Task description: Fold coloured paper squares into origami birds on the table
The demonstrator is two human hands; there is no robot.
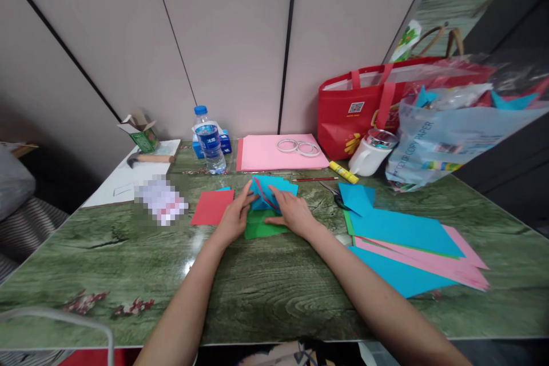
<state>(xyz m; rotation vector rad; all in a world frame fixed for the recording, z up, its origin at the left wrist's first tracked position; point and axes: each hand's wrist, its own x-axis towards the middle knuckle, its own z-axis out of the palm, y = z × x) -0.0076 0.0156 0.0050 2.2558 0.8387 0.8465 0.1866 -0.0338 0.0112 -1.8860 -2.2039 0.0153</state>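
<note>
Head view: blue paper (285,185) over green paper (263,227)

Both at 12 o'clock on desk (253,291). Left hand (235,214) half-curled at 9 o'clock edge, pinch unclear; right hand (295,213) loosely open, thumb splayed, at 4 o'clock. Uneven pressure could skew blue paper.

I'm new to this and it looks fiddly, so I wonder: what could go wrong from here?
The blue paper under the left hand and right hand might slip or crease crookedly, as the green paper lies partly beneath it. The right forearm, close to the loose sheets, could nudge them out of place. The scissors lie near the right hand, so a careless reach might catch them.
</note>
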